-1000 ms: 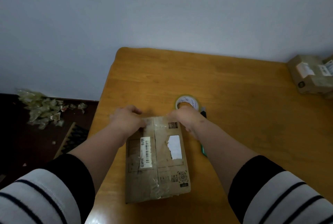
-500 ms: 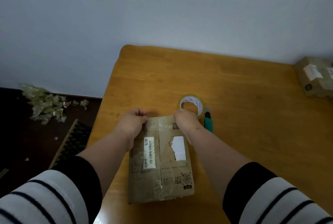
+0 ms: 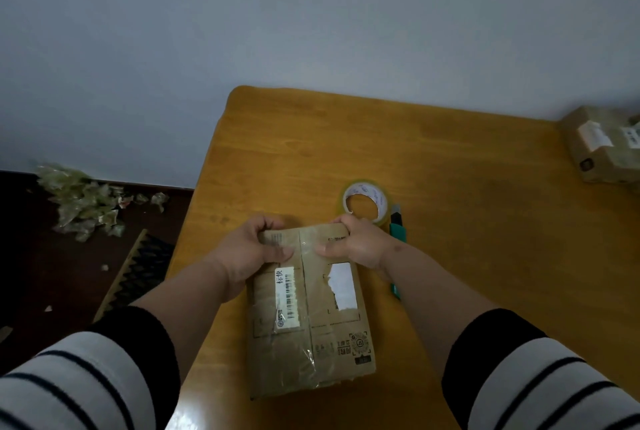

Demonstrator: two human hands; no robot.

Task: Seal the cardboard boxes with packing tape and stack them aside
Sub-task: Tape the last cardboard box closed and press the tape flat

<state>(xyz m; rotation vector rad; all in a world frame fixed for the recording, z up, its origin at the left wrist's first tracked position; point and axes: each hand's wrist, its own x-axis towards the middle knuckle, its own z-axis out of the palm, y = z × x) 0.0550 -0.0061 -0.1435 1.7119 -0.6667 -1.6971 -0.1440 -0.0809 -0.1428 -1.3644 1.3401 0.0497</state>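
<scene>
A flat brown cardboard box (image 3: 311,336) with white labels lies on the wooden table (image 3: 450,170) in front of me. Clear tape runs down its centre seam. My left hand (image 3: 249,249) grips the box's far left corner, thumb on top. My right hand (image 3: 360,242) grips the far right corner the same way. A roll of clear packing tape (image 3: 365,201) lies flat just beyond my right hand. Other taped boxes (image 3: 606,145) sit at the table's far right edge.
A teal utility knife (image 3: 396,232) lies right of the box, partly under my right forearm. The table's left edge runs close to the box. Crumpled plastic scraps (image 3: 83,201) and a ridged mat (image 3: 138,267) lie on the dark floor to the left.
Both hands have shifted from pressing the box's far edge to gripping its far corners with thumbs on top. The view has shifted slightly; the box stays in place.
</scene>
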